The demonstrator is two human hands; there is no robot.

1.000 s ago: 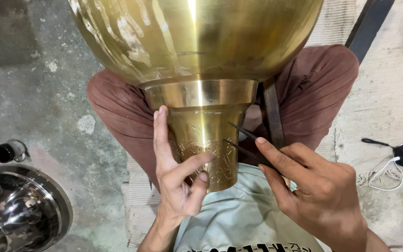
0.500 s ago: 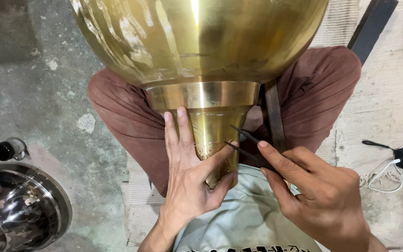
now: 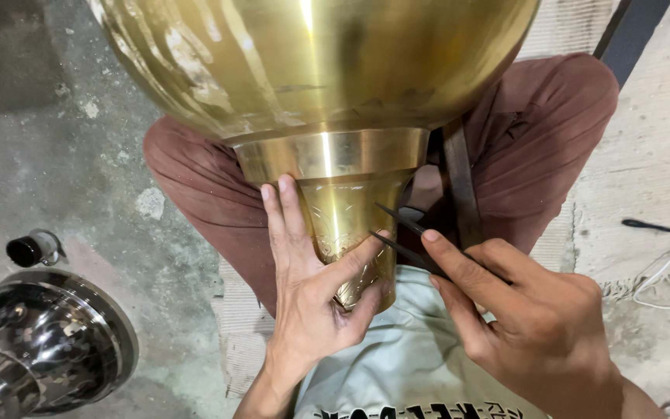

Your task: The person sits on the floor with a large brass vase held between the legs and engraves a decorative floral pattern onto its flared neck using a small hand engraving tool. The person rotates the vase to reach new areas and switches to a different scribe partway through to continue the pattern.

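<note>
Two hands at a brass vessel (image 3: 312,70), big and round-bellied, laid across the lap with its narrow engraved neck (image 3: 347,233) pointing back toward the body. Since a second ago: left hand (image 3: 312,287) slid up and flattened along the left side of the neck, fingers (image 3: 284,209) now stretched straight to the plain collar band (image 3: 327,155), thumb hooked across the front of the engraving, palm cupping the lower rim. Before that, curled lower and looser. Read as a firmer brace, steadying the neck for fine work. Right hand (image 3: 521,318) barely shifted: fingers pinched narrow round a pair of thin dark points (image 3: 397,233) (dividers or a scribing tool, hard to say which), tips just beside the left thumb and touching or nearly touching the right flank of the neck.

Beneath the knuckles, pale shirt cloth and crossed legs in reddish-brown trousers (image 3: 552,132). Beyond the left fingertips, rough grey concrete floor (image 3: 56,140), patched and stained. Well off to the left of the left wrist, a dark polished metal vessel (image 3: 40,341) with a small spout above. Right of the right hand, a woven mat edge (image 3: 583,248) and white cable (image 3: 661,279) with a black plug; a dark strap or bar running away past the index finger.
</note>
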